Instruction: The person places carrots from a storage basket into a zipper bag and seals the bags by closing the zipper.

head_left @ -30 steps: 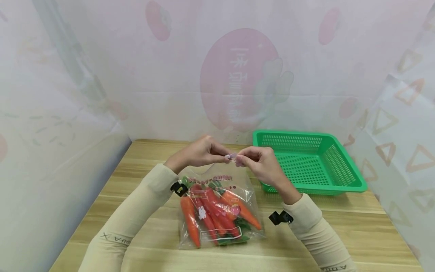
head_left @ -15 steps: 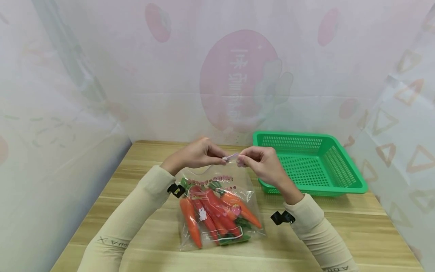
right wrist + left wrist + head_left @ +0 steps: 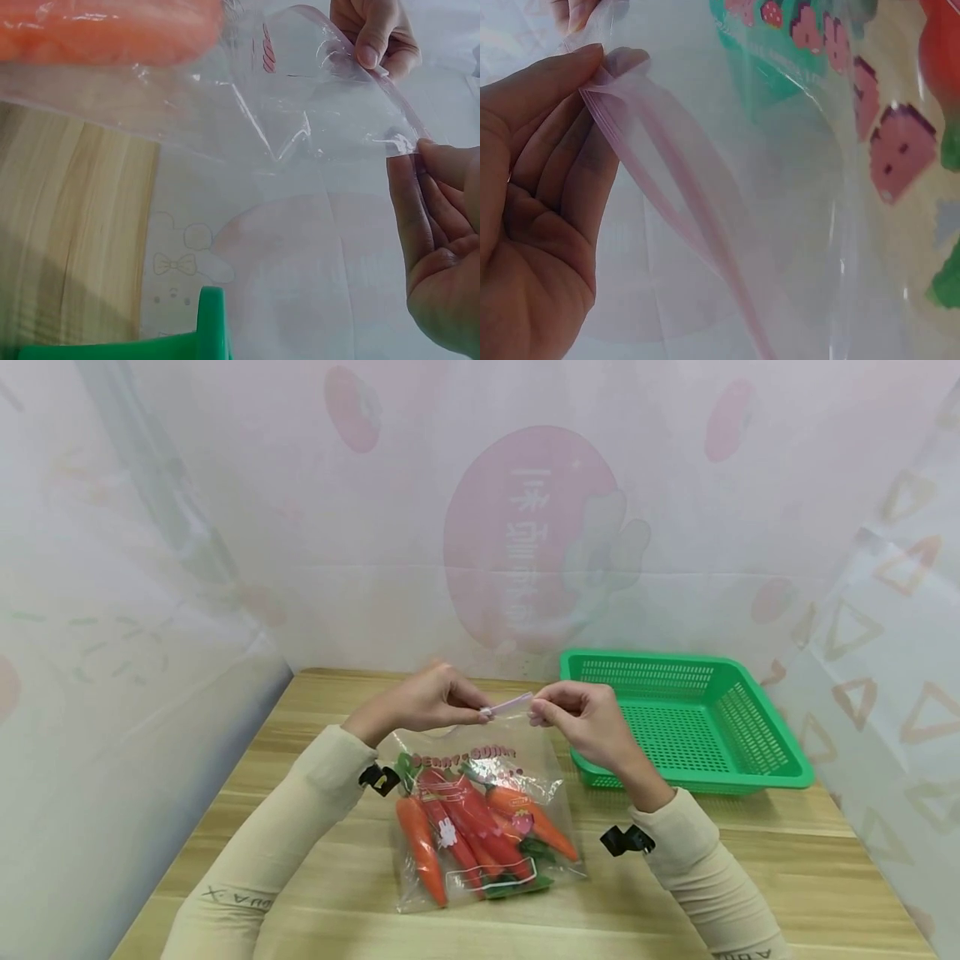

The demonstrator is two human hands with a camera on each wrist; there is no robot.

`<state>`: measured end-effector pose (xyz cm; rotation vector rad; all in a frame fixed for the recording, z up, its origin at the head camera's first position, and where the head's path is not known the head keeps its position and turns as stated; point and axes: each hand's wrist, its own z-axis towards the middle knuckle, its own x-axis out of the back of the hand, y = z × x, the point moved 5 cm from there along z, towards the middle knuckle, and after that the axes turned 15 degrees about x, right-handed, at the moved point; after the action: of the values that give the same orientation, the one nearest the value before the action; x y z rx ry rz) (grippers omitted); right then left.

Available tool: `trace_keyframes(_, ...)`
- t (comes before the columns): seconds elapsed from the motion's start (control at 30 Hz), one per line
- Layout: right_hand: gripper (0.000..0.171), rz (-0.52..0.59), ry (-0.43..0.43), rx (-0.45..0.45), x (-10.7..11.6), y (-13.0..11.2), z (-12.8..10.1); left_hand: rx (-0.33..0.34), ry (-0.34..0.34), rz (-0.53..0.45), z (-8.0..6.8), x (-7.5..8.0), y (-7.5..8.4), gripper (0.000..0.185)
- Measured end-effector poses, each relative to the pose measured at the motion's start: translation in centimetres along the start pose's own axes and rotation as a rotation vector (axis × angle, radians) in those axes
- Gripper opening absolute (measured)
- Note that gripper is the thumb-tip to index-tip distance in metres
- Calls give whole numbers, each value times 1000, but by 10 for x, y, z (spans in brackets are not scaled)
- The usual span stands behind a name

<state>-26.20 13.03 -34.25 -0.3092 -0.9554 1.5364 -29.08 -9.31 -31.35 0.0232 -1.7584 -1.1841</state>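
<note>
A clear zip bag (image 3: 480, 810) printed with pink lettering holds several orange and red toy carrots (image 3: 465, 831); its lower end rests on the wooden table (image 3: 750, 868). My left hand (image 3: 431, 700) pinches the bag's pink zip strip (image 3: 510, 703) at its left end. My right hand (image 3: 573, 714) pinches the same strip at its right end. The strip (image 3: 667, 195) stretches taut between the two pinches. In the right wrist view the bag's mouth (image 3: 330, 97) is lifted above the table, with the left hand's fingers (image 3: 375, 37) at its far corner.
A green plastic mesh basket (image 3: 686, 718) stands to the right of the bag, close to my right hand. Printed translucent curtains wall the table at the back and both sides. Bare wood lies left of the bag.
My hands have drawn slightly apart along the top of the bag, so more of the pink zip strip shows between them. The bag's top has lifted a little.
</note>
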Motion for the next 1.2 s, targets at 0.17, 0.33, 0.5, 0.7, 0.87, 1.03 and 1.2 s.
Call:
trace_keyframes(0.17,14,-4,5,9,4,1,-1,15,-4,-1,-4,3,-2,14)
trace_keyframes(0.33,10,-32,20,31,9,2,-2,31,2,-2,-9,7,-8,14)
trace_keyframes(0.5,8,-42,33,23,11,2,-3,45,-6,-8,-15,10,-15,14)
trace_keyframes(0.7,11,-35,56,41,16,2,-4,67,-7,-18,-23,14,-21,14)
trace_keyframes(0.87,9,-43,93,74,26,5,-7,84,7,4,-31,21,-26,14)
trace_keyframes(1.03,7,-50,133,62,36,8,-12,108,13,14,-40,28,-36,13)
trace_keyframes(1.2,10,-48,146,43,44,11,-16,154,14,5,-50,35,-46,13)
